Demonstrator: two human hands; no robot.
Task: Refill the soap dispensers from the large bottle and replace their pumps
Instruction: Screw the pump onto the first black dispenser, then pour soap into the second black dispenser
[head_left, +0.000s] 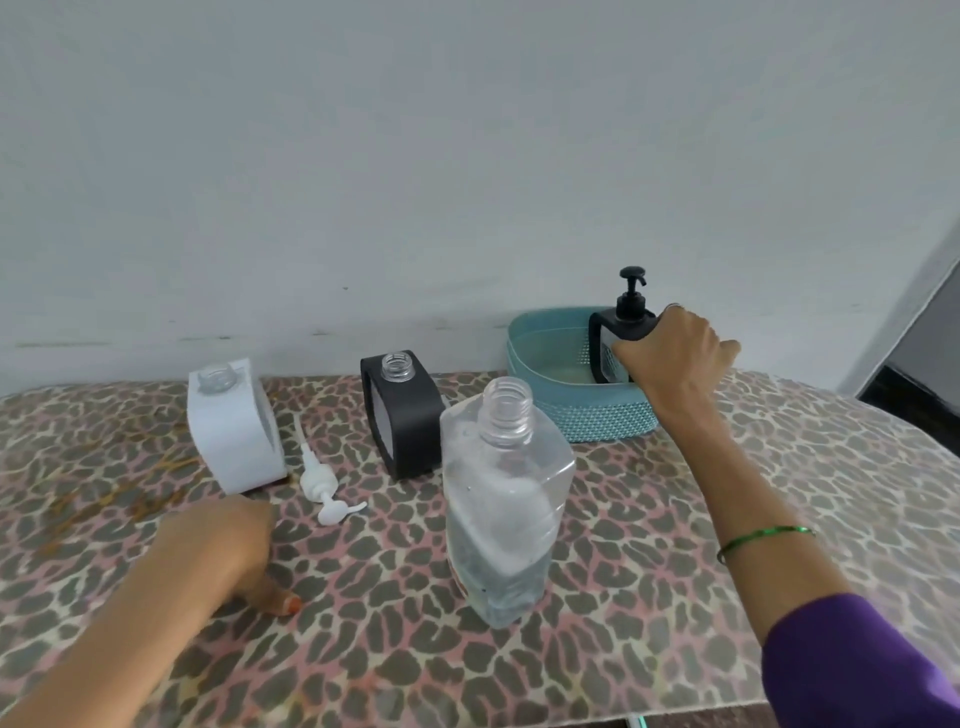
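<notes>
— White plastic is seen at the far left?

— Yes. A white dispenser (234, 431), squarish with rounded edges, is stood upright on the leopard-print counter (779, 467), its clear threaded neck left uncovered. A white pump (318, 480) is laid flat just beside it on the right, tube pointing away, nozzle toward the viewer.

— And the left hand?

— The left hand (218, 551) is rested on the counter in front of the white dispenser. Its fingers are curled under, nothing is seen to be held, and a painted thumbnail is pressed to the cloth.

— What is found in the middle?

— A black dispenser (402, 415) of the same shape, neck also uncovered, is stood further back. Nearer the viewer, the large bottle (501, 509) is stood upright with no cap; it is clear, square-shouldered and partly filled with clear liquid.

— And on the right?

— A teal basket (587, 415) with a perforated wall is set against the wall behind. A second black dispenser (618, 338), black pump (631, 291) fitted, is held upright in the basket. The right hand (675, 358) is wrapped round its side, fingers clasped on the body. A green bangle (763, 538) is worn on that wrist, and a purple sleeve (857, 665) is seen lower down.
</notes>
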